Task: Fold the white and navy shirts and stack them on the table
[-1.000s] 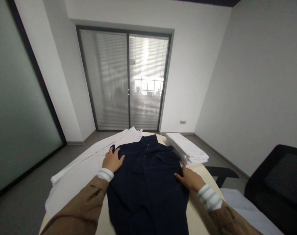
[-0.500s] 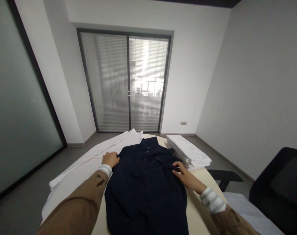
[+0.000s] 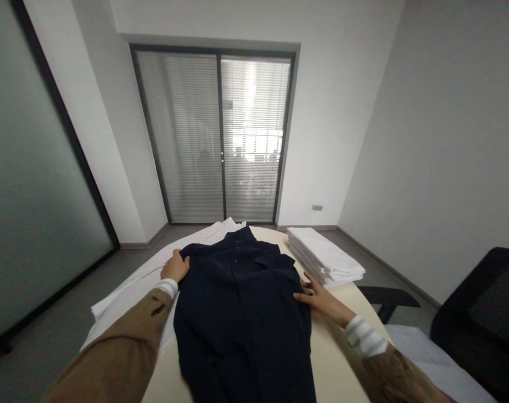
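A navy button-up shirt (image 3: 241, 313) lies front side up on the table, its collar toward the far edge. My left hand (image 3: 176, 267) is closed on the shirt's left shoulder edge, with the fingertips partly hidden by cloth. At the opposite side, my right hand (image 3: 315, 296) has thumb and fingers apart, the thumb touching the shirt's edge. Beneath and beside my left arm a white shirt (image 3: 132, 288) is spread out. A stack of folded white cloths (image 3: 321, 254) rests beyond my right hand.
The pale round table (image 3: 342, 358) carries all the garments. To the right stands a black mesh chair (image 3: 481, 319) with an armrest (image 3: 388, 296) close to the table, and a white sheet-like item (image 3: 426, 352) lies by it. Glass doors with blinds (image 3: 212, 140) are ahead.
My left hand has pulled the navy shirt's upper part leftward, and its collar has shifted left. My right hand stays near the shirt's right edge, fingers now spread wider.
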The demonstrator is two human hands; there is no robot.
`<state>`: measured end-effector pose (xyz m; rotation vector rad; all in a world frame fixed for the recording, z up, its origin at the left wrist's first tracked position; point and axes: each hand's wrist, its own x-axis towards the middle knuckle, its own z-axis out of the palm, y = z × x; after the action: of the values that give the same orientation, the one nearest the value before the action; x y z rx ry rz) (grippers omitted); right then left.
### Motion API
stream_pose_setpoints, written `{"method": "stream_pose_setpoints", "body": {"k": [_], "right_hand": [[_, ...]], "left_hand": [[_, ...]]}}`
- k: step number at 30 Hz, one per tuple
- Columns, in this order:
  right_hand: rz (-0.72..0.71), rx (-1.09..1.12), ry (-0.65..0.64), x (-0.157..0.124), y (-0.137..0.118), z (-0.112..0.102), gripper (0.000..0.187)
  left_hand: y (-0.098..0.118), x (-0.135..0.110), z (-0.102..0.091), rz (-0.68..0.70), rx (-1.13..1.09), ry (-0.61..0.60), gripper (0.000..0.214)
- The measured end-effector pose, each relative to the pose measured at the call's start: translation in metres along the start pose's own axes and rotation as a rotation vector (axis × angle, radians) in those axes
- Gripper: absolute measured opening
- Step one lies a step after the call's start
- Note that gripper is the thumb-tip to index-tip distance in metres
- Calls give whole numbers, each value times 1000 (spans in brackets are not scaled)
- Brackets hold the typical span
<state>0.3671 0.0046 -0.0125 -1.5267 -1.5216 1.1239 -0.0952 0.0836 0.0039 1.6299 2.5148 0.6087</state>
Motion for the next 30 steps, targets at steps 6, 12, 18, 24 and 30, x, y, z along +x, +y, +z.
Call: {"method": "stream_pose_setpoints", "body": {"k": [6, 12, 18, 24, 30], "right_hand": [[172, -260, -312, -14, -3, -13, 54], [143, -104, -192, -3, 6, -5, 45], [-113, -141, 7, 8, 3, 10, 46], [-197, -76, -29, 8, -1, 11, 50], [-5, 107, -52, 3, -5, -17, 49]], "left_hand": [[22, -28, 3, 42, 37, 124, 79], [67, -91, -7, 475, -24, -148, 68], [90, -173, -10, 942, -200, -382, 77], [87, -197, 7, 1237, -222, -740, 76], [77, -179, 14, 1126, -348, -647, 29]]}}
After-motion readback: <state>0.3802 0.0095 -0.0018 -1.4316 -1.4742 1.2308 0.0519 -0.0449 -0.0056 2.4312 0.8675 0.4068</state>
